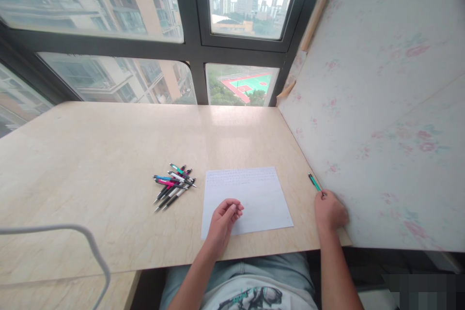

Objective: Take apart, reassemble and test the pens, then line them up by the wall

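My right hand (330,209) rests at the right edge of the tabletop, beside the wall, with its fingers closed on the lower end of a green and black pen (314,182). The pen points away from me and to the left. Over the lower part of a white sheet of paper (250,198) lies my left hand (227,215), its fingers curled in and the thumb against them, with nothing visible in it. Several rows of handwriting run across the top of the sheet. To the left of the paper, several pens (174,185) lie in a crossed pile.
The beige marble-look tabletop (109,155) reaches back to dark-framed windows (198,53). A flower-patterned wall (378,106) borders it on the right. A grey cable or tube (72,227) curves over the front left corner. My lap is below the table's front edge.
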`<action>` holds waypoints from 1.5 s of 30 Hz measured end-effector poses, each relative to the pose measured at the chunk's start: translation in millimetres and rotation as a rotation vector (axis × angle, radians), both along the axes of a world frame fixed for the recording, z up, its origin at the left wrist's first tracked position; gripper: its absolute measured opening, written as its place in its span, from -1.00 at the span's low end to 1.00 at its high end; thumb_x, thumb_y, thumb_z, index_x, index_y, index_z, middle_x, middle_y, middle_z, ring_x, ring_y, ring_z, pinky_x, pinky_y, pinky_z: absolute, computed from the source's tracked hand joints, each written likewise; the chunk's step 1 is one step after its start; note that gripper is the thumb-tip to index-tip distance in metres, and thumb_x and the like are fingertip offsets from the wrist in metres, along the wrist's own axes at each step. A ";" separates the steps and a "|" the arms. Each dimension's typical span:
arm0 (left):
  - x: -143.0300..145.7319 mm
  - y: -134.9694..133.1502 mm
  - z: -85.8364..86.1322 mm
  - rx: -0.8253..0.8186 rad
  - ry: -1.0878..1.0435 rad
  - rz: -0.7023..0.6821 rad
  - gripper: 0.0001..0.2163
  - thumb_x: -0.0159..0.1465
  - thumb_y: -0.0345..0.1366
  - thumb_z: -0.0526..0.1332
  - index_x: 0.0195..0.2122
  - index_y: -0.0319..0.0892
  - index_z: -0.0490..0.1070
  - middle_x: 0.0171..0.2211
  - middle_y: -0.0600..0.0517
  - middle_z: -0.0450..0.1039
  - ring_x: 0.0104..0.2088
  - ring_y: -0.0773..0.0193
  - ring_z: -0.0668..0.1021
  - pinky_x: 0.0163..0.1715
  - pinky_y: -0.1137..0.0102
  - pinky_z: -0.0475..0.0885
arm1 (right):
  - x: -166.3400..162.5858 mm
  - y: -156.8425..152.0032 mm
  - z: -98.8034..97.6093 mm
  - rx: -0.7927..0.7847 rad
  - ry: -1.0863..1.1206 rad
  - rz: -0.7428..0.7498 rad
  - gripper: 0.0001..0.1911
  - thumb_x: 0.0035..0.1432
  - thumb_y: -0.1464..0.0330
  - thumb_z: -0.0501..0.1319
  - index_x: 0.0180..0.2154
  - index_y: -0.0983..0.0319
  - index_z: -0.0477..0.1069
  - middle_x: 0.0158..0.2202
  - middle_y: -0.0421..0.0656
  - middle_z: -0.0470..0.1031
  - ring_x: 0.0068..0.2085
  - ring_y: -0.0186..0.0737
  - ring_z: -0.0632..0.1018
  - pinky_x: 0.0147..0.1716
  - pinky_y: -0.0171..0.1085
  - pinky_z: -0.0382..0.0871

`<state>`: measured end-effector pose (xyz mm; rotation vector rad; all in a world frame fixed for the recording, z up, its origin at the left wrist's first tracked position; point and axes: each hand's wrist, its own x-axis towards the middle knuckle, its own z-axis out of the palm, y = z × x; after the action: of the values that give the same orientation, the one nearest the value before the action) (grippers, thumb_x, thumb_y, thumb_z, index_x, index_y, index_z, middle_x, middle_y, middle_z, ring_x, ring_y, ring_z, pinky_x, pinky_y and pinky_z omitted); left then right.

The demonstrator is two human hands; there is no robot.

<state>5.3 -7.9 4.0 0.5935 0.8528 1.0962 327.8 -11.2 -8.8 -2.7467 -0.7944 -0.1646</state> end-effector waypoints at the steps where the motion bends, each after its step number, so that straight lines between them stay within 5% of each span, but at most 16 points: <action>1: 0.0 0.0 0.4 0.001 0.000 -0.002 -0.83 0.16 -0.24 0.33 -0.28 -0.21 0.52 -0.34 -0.05 0.50 -0.36 0.32 0.48 -0.28 0.42 0.38 | 0.3 0.7 0.1 -0.001 -0.001 -0.008 -0.65 0.21 0.25 0.06 -0.13 0.15 0.57 -0.34 0.04 0.58 -0.34 0.03 0.55 -0.43 -0.18 0.29; 24: -0.6 0.3 -1.4 -0.011 -0.024 -0.003 -0.86 0.16 -0.28 0.33 -0.29 -0.21 0.53 -0.35 -0.03 0.51 -0.36 0.35 0.48 -0.27 0.46 0.36 | 15.3 6.3 -20.6 0.178 -0.122 -0.035 -0.69 0.06 0.31 0.14 -0.24 0.21 0.62 -0.49 0.06 0.56 -0.49 -0.05 0.47 -0.53 -0.25 0.07; 32: -1.3 -0.5 -0.3 -0.004 -0.031 -0.005 -0.85 0.13 -0.29 0.35 -0.28 -0.20 0.53 -0.35 -0.03 0.51 -0.35 0.34 0.49 -0.26 0.45 0.37 | 22.4 1.6 -27.1 0.333 -0.141 0.133 -0.66 0.07 0.33 0.09 -0.27 0.26 0.62 -0.48 -0.03 0.59 -0.51 -0.14 0.44 -0.51 -0.26 0.03; 45: -1.2 0.0 -2.2 0.001 -0.032 -0.008 -0.86 0.16 -0.30 0.32 -0.26 -0.21 0.53 -0.33 -0.05 0.50 -0.34 0.33 0.48 -0.26 0.44 0.38 | 19.6 5.7 -19.3 0.077 -0.047 0.215 -0.58 0.16 0.30 0.07 -0.02 0.19 0.54 -0.42 0.02 0.59 -0.46 -0.05 0.48 -0.47 -0.24 0.15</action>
<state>4.1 -7.9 1.8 0.5784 0.8221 1.0964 347.4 -5.5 -28.1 -2.5726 -1.0656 -0.2117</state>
